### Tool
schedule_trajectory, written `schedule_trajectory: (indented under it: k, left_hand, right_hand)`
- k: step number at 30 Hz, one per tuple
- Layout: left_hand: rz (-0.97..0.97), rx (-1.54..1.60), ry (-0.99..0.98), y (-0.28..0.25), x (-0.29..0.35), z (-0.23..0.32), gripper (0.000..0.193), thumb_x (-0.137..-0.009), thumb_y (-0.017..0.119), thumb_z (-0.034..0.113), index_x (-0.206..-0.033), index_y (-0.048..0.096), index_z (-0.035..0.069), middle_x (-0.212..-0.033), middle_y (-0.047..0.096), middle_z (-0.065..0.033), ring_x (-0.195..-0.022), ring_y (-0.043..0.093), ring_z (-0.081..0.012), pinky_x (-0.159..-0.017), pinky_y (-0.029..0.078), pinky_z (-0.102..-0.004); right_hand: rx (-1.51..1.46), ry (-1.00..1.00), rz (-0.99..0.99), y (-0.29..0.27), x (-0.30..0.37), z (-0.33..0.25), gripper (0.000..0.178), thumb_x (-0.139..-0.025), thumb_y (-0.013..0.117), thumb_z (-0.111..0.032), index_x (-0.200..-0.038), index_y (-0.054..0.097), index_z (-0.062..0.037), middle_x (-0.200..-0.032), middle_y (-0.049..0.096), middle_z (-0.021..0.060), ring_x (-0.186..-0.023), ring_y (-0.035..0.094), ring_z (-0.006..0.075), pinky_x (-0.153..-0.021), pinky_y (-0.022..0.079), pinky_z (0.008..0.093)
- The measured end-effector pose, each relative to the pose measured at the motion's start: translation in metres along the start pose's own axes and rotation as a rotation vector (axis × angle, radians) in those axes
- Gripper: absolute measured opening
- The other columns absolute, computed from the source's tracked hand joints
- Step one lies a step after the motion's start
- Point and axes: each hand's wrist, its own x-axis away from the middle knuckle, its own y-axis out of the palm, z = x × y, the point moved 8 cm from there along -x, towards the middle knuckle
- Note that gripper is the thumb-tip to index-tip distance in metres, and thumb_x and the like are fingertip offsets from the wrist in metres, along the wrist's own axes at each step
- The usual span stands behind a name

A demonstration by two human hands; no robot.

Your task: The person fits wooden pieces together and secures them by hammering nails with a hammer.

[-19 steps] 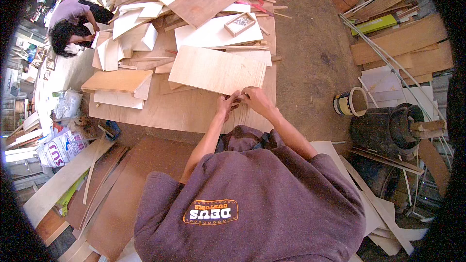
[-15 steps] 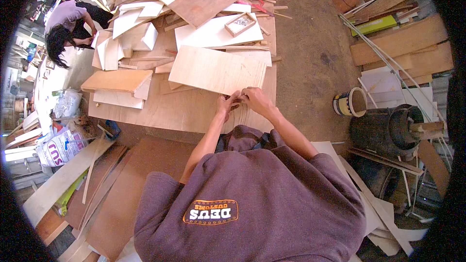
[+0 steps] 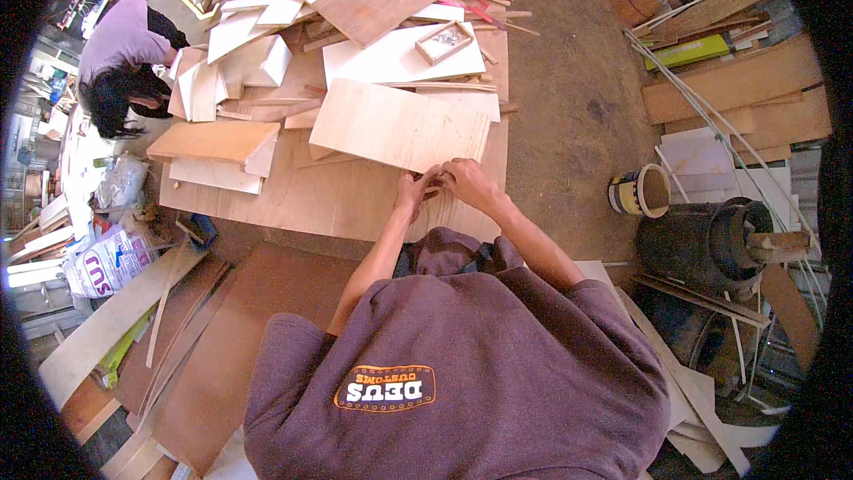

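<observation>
My left hand [image 3: 414, 190] and my right hand [image 3: 467, 182] meet at the near edge of a pale wooden board [image 3: 395, 127]. Their fingers are closed and pressed together at one spot. Anything small pinched between them is too hidden to make out. The board lies slightly askew over other pieces on a plywood worktable [image 3: 293, 215]. Beyond it, a white board [image 3: 391, 58] carries a small open wooden box [image 3: 444, 43] with small shiny bits inside. To the left sits a tan-topped wooden piece [image 3: 213, 142].
Offcuts [image 3: 382, 4] are heaped over the table's far half. Another person [image 3: 120, 49] bends down at the far left. On the right floor stand a bucket [image 3: 641, 192], a black drum [image 3: 689, 244] and stacked planks [image 3: 729, 80]. Brown sheets [image 3: 267, 329] lie at lower left.
My hands stay at the board's near edge with hardly any movement. The other person has bent lower, the head dropping downward.
</observation>
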Motion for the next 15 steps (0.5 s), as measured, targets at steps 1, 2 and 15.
schedule_trajectory:
  k: [1, 2, 15]
  left_hand:
    - [0.003, 0.001, 0.000, -0.001, -0.001, -0.001, 0.032, -0.084, 0.078, 0.031, -0.100, 0.066, 0.006, -0.090, 0.070, -0.0046, -0.076, 0.068, -0.0165, -0.065, 0.053, -0.0305]
    - [0.021, 0.014, -0.012, -0.003, -0.001, -0.004, 0.032, -0.084, 0.078, 0.031, -0.100, 0.065, 0.006, -0.090, 0.070, -0.0046, -0.076, 0.068, -0.0165, -0.065, 0.053, -0.0303]
    - [0.018, 0.011, -0.020, 0.002, 0.005, 0.004, 0.034, -0.083, 0.079, 0.033, -0.099, 0.066, 0.006, -0.090, 0.070, -0.0049, -0.075, 0.068, -0.0159, -0.064, 0.054, -0.0295]
  right_hand:
    - [-0.001, -0.003, -0.002, 0.000, 0.000, -0.002, 0.022, -0.092, 0.054, -0.017, -0.102, 0.072, -0.0096, -0.091, 0.070, 0.0185, -0.085, 0.067, 0.0373, -0.080, 0.053, 0.0476]
    - [-0.024, -0.005, 0.016, -0.002, 0.000, -0.005, 0.019, -0.090, 0.057, -0.014, -0.096, 0.070, -0.0034, -0.089, 0.068, 0.0203, -0.084, 0.066, 0.0391, -0.078, 0.052, 0.0479]
    - [0.095, 0.035, -0.070, 0.010, 0.001, 0.012, 0.023, -0.092, 0.054, -0.019, -0.106, 0.070, -0.0098, -0.095, 0.071, 0.0144, -0.093, 0.067, 0.0346, -0.083, 0.052, 0.0460]
